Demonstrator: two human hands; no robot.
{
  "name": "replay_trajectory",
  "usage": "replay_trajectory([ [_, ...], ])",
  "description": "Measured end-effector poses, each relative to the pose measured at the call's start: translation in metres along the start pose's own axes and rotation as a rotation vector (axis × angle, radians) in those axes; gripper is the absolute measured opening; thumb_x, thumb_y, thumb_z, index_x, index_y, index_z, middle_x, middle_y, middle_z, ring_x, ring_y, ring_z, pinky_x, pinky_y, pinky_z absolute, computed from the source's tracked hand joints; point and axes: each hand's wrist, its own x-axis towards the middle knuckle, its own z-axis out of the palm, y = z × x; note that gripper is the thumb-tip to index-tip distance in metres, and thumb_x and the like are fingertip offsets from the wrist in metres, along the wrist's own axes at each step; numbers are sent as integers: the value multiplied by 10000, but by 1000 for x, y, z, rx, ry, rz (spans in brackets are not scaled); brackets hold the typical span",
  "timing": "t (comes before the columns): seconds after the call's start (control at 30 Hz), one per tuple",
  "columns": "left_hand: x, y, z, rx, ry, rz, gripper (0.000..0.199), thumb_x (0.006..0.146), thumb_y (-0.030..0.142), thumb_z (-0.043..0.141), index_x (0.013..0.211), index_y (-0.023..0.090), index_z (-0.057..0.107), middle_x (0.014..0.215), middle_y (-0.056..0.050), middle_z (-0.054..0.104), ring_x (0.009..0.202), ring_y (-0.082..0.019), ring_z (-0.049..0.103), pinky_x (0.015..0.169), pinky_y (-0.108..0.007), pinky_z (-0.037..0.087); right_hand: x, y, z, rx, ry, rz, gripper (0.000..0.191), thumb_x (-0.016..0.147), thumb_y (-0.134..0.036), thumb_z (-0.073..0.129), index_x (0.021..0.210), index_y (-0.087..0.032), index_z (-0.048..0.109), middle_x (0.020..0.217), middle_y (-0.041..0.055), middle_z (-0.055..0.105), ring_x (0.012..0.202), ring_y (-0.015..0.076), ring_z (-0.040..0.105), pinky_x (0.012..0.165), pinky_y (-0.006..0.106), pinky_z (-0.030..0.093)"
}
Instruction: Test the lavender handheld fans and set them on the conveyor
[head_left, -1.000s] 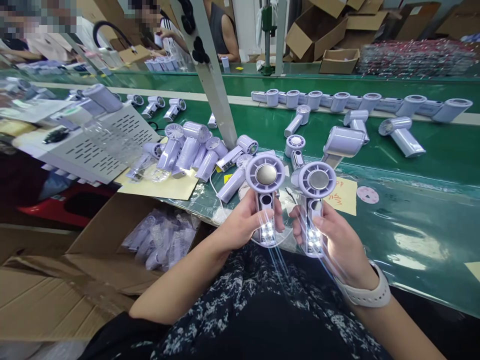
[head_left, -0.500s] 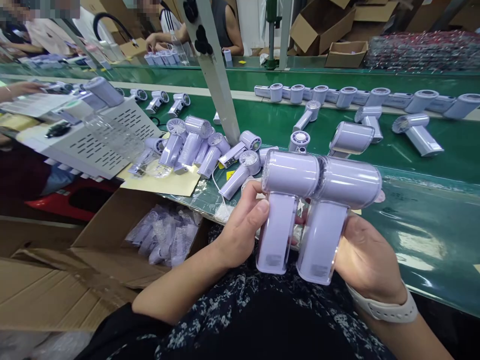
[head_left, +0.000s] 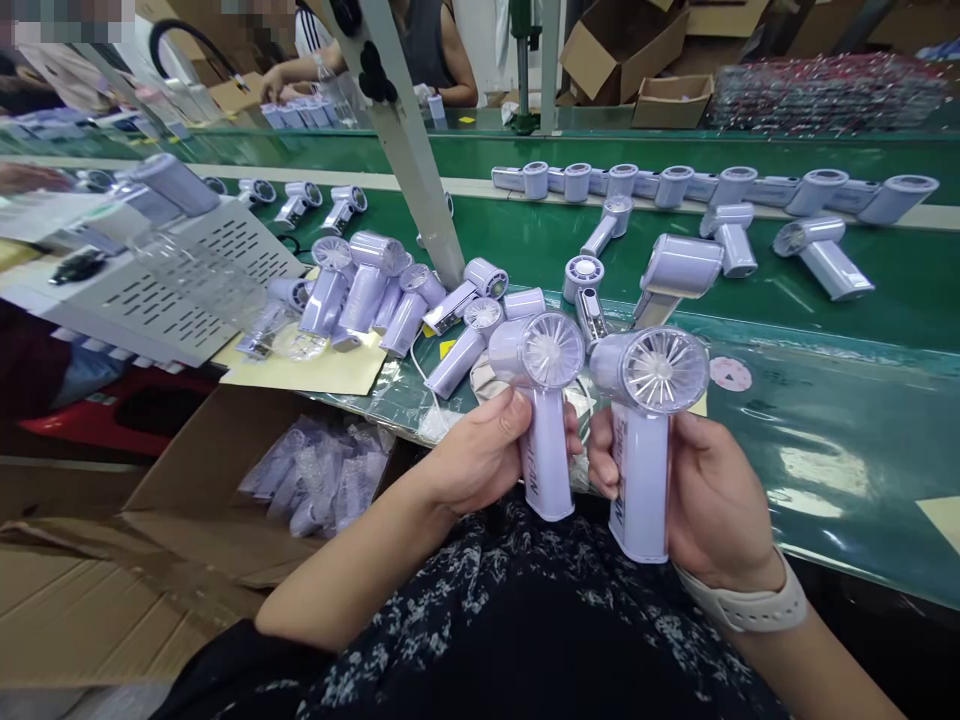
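Observation:
My left hand (head_left: 484, 450) is wrapped round the handle of a lilac handheld fan (head_left: 550, 455), which stands upright in front of me. Round the handle of a second lilac handheld fan (head_left: 643, 480) closes my right hand (head_left: 712, 495), with a pale watch strap at the wrist. Both fans have their round, ribbed fronts turned toward me, and clear plastic seems to cover them. Dark lettering runs down each handle, partly behind my fingers. Just beyond them, an uncovered fan with an open handle (head_left: 592, 315) and another lilac fan (head_left: 679, 268) rest on the bench.
Several fans (head_left: 367, 285) cluster left of centre by a slotted metal box (head_left: 217, 270). A cardboard box (head_left: 202, 490) below holds bagged fans (head_left: 322, 480). A slanted metal post (head_left: 409, 150) rises before the green conveyor (head_left: 480, 225), where more fans lie. People work across the line.
Both fans have been turned, so their ribbed fronts now face me instead of their sides. They are slightly farther apart. The whole view has shifted a little.

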Motion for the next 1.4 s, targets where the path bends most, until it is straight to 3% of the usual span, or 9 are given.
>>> replay_trajectory([
  [0.1,-4,5,0,-26,-106,-30,264,930,304,734,1155,167,719,1090,-101,753,1023,-230,732,910,-358,594,0,1,-7,-7,6,-69,328,939,-475,575,863,-188,716,722,75,668,626,187,606,539,281,535],
  [0.2,-7,8,-2,-7,-121,-47,415,916,185,734,1317,225,634,1275,-109,724,1173,-265,715,966,-391,592,0,3,-14,-15,49,-165,263,912,-445,620,911,-209,735,782,74,709,675,206,646,591,314,580],
  [0.37,-4,5,-3,76,-79,7,621,808,318,869,1346,230,571,1240,-131,744,1124,-291,745,929,-400,615,0,8,-21,-69,239,-254,272,964,-434,572,993,-256,775,927,53,786,856,253,744,777,399,643],
  [0.8,-2,6,-10,240,-86,30,651,796,404,868,1333,195,564,1142,-137,759,996,-252,762,847,-350,595,3,17,-20,-61,277,-207,301,981,-336,573,1233,-285,729,977,34,813,871,253,782,782,403,674],
  [1.03,-1,12,-9,726,-43,265,465,772,303,840,1205,181,721,1155,-116,763,1076,-303,715,980,-432,547,-8,19,-34,-526,140,-447,322,826,-340,833,1134,-277,761,1132,73,784,1110,342,709,1057,551,539],
  [1.13,-2,16,-7,967,-104,515,284,838,298,786,1116,243,800,1165,-93,790,1185,-317,696,1212,-547,359,-16,4,-33,-745,-31,-581,457,697,-365,944,1115,-295,774,1231,83,763,1317,400,594,1190,618,398],
  [1.23,-6,19,-6,1174,-32,736,187,951,287,668,1046,351,816,1106,-17,814,1227,-247,680,1317,-542,121,-20,-8,-33,-895,-175,-700,213,916,-350,768,1128,-345,777,1294,42,750,1434,342,518,1239,612,333],
  [1.33,-6,20,-8,1375,-34,804,171,948,314,675,992,414,806,1002,42,821,1171,-221,679,1325,-523,107,-16,-8,-36,-895,-315,-711,290,1049,-259,568,1253,-394,724,1364,-15,717,1392,253,579,1252,531,353],
  [1.4,-3,19,-11,1450,-86,811,185,929,303,692,991,439,800,971,57,814,1116,-222,672,1316,-527,149,-13,-6,-38,-860,-356,-705,284,1030,-308,617,1284,-400,705,1371,-27,713,1343,243,622,1256,488,360],
])
